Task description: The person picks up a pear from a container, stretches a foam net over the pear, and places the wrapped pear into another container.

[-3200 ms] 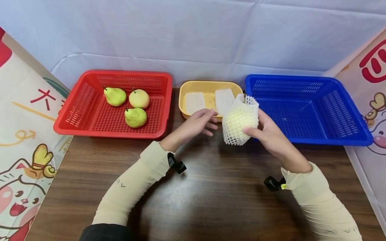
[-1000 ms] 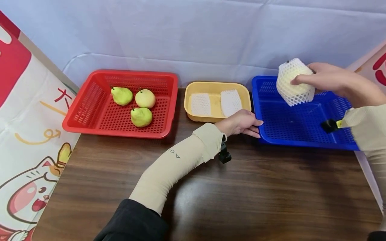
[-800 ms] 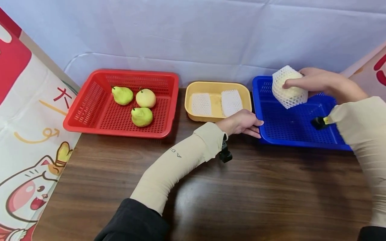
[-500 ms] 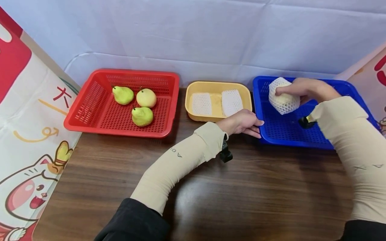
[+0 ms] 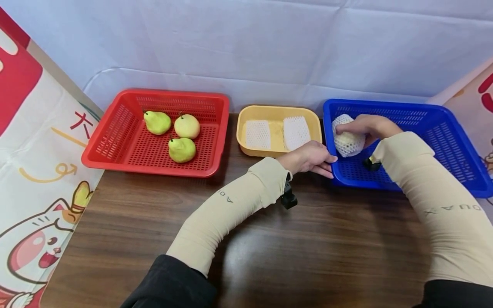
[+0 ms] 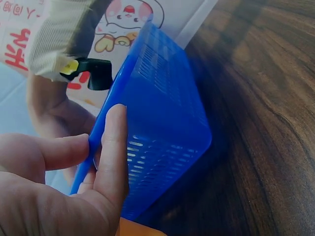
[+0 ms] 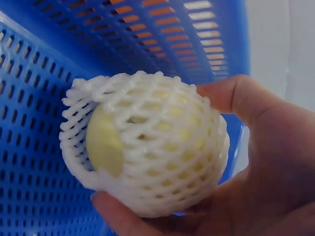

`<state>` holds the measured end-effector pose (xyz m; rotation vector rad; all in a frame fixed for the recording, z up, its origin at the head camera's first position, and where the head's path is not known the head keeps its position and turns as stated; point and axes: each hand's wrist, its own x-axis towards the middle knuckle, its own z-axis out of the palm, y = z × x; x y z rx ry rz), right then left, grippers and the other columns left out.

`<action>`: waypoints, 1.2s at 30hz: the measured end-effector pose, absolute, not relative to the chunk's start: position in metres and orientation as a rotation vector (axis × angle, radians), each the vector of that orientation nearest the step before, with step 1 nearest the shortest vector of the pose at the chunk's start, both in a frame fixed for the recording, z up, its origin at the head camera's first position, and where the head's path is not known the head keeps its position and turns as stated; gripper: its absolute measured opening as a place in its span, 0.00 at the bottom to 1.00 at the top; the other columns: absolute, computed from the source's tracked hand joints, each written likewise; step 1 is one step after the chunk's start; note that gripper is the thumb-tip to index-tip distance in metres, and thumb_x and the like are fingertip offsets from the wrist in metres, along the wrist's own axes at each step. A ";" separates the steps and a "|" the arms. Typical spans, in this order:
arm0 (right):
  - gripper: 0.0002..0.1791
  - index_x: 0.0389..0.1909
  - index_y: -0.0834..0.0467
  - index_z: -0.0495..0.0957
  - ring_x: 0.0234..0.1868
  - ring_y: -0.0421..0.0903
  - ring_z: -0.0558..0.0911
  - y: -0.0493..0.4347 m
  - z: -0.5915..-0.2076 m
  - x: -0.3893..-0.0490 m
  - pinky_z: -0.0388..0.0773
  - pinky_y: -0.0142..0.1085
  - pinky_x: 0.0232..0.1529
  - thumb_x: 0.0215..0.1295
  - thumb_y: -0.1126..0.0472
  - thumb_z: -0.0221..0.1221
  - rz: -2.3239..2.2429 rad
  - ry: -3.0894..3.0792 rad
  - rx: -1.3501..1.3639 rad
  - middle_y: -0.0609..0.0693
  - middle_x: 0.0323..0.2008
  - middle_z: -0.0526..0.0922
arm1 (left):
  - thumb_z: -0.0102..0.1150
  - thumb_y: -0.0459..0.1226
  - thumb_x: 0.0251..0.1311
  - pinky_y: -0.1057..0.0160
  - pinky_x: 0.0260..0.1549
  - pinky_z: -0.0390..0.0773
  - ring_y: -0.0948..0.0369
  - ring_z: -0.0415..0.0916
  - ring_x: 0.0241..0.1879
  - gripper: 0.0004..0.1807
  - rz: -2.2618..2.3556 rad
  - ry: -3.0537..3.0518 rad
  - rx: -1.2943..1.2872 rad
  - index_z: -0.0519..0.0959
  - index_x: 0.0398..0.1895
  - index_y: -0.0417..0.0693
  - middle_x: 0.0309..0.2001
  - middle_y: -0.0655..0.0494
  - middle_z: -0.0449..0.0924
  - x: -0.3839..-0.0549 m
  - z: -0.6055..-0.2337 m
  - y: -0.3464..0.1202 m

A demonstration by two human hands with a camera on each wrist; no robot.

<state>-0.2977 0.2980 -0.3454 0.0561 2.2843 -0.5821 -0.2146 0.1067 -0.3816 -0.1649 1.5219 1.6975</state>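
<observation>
My right hand [image 5: 373, 125] holds a pale yellow pear [image 7: 106, 140] wrapped in a white foam net [image 7: 172, 147], low inside the blue basket [image 5: 450, 137] by its left wall. In the right wrist view, thumb and fingers curl round the net, and one end of it gapes, baring part of the fruit. My left hand [image 5: 310, 157] pinches the basket's left rim. The left wrist view shows its thumb on the rim and a finger laid along the outer wall.
A yellow tray [image 5: 241, 141] with two flat foam nets [image 5: 258, 134] stands left of the blue basket. Farther left, a red basket [image 5: 142, 168] holds two green pears [image 5: 182, 149] and a round yellowish one [image 5: 187, 126]. A pale cloth [image 5: 246, 51] hangs behind.
The right hand has carried the netted pear from above the yellow tray's front edge over the blue basket, then left and down into it. The left hand has moved right to the basket rim.
</observation>
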 end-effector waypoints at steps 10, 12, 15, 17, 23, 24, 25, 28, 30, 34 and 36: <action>0.42 0.57 0.79 0.62 0.37 0.50 0.83 0.291 -0.351 -0.296 0.86 0.46 0.45 0.73 0.38 0.51 -0.593 2.251 0.033 0.62 0.40 0.77 | 0.56 0.25 0.71 0.57 0.32 0.88 0.56 0.77 0.19 0.07 1.706 1.521 -0.167 0.76 0.31 0.35 0.21 0.48 0.75 -0.215 -0.384 0.108; 0.42 0.58 0.79 0.62 0.37 0.50 0.83 0.292 -0.352 -0.296 0.86 0.47 0.45 0.74 0.38 0.51 -0.601 2.248 0.036 0.62 0.40 0.78 | 0.56 0.26 0.71 0.57 0.32 0.88 0.56 0.77 0.19 0.08 1.702 1.524 -0.174 0.76 0.31 0.36 0.21 0.48 0.75 -0.215 -0.384 0.108; 0.42 0.58 0.80 0.62 0.36 0.50 0.83 0.293 -0.354 -0.295 0.86 0.47 0.45 0.74 0.39 0.51 -0.614 2.257 0.044 0.62 0.39 0.77 | 0.56 0.26 0.71 0.56 0.34 0.88 0.56 0.77 0.20 0.06 1.697 1.525 -0.172 0.76 0.32 0.35 0.21 0.48 0.75 -0.215 -0.383 0.108; 0.42 0.57 0.80 0.62 0.35 0.50 0.83 0.292 -0.354 -0.295 0.87 0.46 0.44 0.73 0.40 0.52 -0.629 2.271 0.055 0.62 0.39 0.77 | 0.55 0.26 0.71 0.56 0.36 0.87 0.56 0.77 0.20 0.05 1.695 1.519 -0.160 0.75 0.34 0.35 0.22 0.48 0.75 -0.215 -0.382 0.107; 0.43 0.57 0.80 0.62 0.32 0.48 0.84 0.292 -0.355 -0.294 0.87 0.45 0.42 0.73 0.39 0.52 -0.626 2.293 0.064 0.61 0.38 0.77 | 0.56 0.25 0.70 0.57 0.33 0.87 0.55 0.77 0.22 0.09 1.691 1.518 -0.130 0.73 0.29 0.38 0.24 0.47 0.75 -0.215 -0.381 0.104; 0.43 0.57 0.80 0.62 0.32 0.48 0.84 0.292 -0.355 -0.294 0.87 0.45 0.43 0.73 0.39 0.51 -0.621 2.291 0.064 0.61 0.38 0.77 | 0.56 0.25 0.70 0.58 0.32 0.87 0.55 0.77 0.22 0.09 1.689 1.520 -0.127 0.73 0.29 0.38 0.24 0.47 0.75 -0.215 -0.381 0.104; 0.43 0.57 0.81 0.62 0.31 0.48 0.84 0.292 -0.355 -0.293 0.87 0.45 0.43 0.73 0.39 0.51 -0.616 2.292 0.064 0.61 0.37 0.77 | 0.56 0.25 0.70 0.58 0.31 0.87 0.55 0.77 0.22 0.09 1.690 1.517 -0.124 0.73 0.29 0.38 0.24 0.48 0.75 -0.215 -0.381 0.104; 0.43 0.56 0.80 0.63 0.31 0.47 0.84 0.293 -0.356 -0.293 0.87 0.44 0.43 0.73 0.39 0.51 -0.611 2.291 0.064 0.60 0.37 0.78 | 0.56 0.25 0.70 0.58 0.31 0.87 0.55 0.77 0.22 0.08 1.688 1.518 -0.126 0.73 0.30 0.38 0.24 0.47 0.75 -0.215 -0.381 0.104; 0.42 0.55 0.80 0.64 0.31 0.47 0.84 0.293 -0.356 -0.293 0.87 0.44 0.42 0.74 0.38 0.51 -0.608 2.294 0.059 0.60 0.36 0.78 | 0.56 0.25 0.71 0.58 0.32 0.87 0.55 0.78 0.22 0.07 1.686 1.518 -0.130 0.74 0.32 0.37 0.24 0.47 0.75 -0.215 -0.382 0.105; 0.41 0.54 0.79 0.65 0.31 0.47 0.84 0.294 -0.355 -0.293 0.87 0.44 0.42 0.74 0.39 0.51 -0.606 2.295 0.051 0.60 0.36 0.78 | 0.56 0.26 0.71 0.57 0.33 0.88 0.55 0.78 0.22 0.06 1.684 1.520 -0.141 0.74 0.33 0.37 0.23 0.47 0.76 -0.215 -0.381 0.106; 0.40 0.53 0.79 0.65 0.31 0.47 0.84 0.294 -0.355 -0.293 0.87 0.44 0.41 0.74 0.39 0.51 -0.609 2.298 0.054 0.60 0.36 0.78 | 0.56 0.26 0.71 0.57 0.33 0.87 0.55 0.78 0.21 0.07 1.679 1.531 -0.148 0.74 0.32 0.38 0.23 0.46 0.76 -0.216 -0.381 0.106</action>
